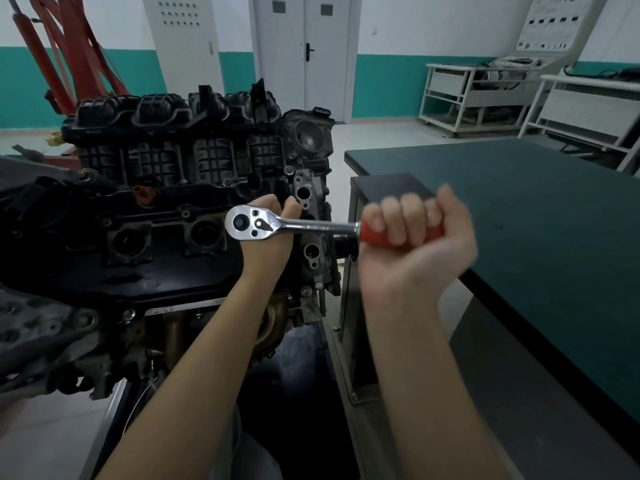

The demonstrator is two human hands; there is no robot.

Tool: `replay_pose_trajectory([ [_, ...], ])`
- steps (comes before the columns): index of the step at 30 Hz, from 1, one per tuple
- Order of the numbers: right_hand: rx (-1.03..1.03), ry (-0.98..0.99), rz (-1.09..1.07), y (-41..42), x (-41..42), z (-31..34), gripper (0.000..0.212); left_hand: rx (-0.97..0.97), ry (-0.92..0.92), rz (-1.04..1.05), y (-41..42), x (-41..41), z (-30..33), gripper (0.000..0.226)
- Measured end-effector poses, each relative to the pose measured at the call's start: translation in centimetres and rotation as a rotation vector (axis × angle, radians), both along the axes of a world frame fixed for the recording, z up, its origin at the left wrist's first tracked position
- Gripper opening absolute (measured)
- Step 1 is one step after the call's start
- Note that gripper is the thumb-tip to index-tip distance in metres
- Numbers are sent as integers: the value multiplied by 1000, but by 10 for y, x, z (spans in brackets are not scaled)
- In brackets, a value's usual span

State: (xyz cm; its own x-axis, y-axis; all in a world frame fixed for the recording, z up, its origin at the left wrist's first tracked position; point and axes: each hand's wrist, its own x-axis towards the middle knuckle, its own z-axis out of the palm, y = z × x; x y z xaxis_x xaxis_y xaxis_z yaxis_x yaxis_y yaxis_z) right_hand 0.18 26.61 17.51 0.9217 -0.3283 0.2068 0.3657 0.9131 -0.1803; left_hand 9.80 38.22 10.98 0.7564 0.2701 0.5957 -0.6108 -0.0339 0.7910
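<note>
A chrome ratchet wrench [291, 226] with a red handle lies level over the right end of a black car engine [173, 209]. My right hand [415, 233] grips the red handle, fingers curled around it, slightly blurred. Under and behind the ratchet head sits my left hand [266, 247], its fingers curled around whatever hangs below the head; that part is hidden by the head and the hand. The engine's black ribbed intake manifold [180, 133] fills the upper left.
A dark green workbench [519, 209] stands to the right, with a dark cabinet top [391, 185] between it and the engine. White equipment carts [478, 95] line the back right wall. A red hoist [62, 53] stands behind the engine, and grey double doors [304, 53] are at the back.
</note>
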Motion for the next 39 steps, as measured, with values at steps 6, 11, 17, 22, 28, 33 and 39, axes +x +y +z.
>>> replay_pose_trajectory([
  [6, 42, -4, -55, 9, -18, -20, 42, -39, -31, -27, -3, -1, 2, 49],
  [11, -162, 9, 77, -15, 23, 27, 39, 52, 31, 93, -2, 6, -2, 53],
  [17, -246, 21, 133, -14, 36, 48, 37, 130, 324, 93, 4, 0, -6, 25],
  [22, 28, 21, -27, 3, -9, -8, 40, 8, -8, 45, -3, 0, -1, 49],
  [28, 42, 0, -37, 1, -10, -14, 46, -36, -14, 7, -5, 3, 2, 54],
  [33, -206, 29, 126, -20, 35, 37, 41, 59, 72, 37, -1, 10, -7, 45],
  [39, -202, 25, 106, -14, 33, 38, 39, 21, -18, 37, -2, 9, -4, 40],
])
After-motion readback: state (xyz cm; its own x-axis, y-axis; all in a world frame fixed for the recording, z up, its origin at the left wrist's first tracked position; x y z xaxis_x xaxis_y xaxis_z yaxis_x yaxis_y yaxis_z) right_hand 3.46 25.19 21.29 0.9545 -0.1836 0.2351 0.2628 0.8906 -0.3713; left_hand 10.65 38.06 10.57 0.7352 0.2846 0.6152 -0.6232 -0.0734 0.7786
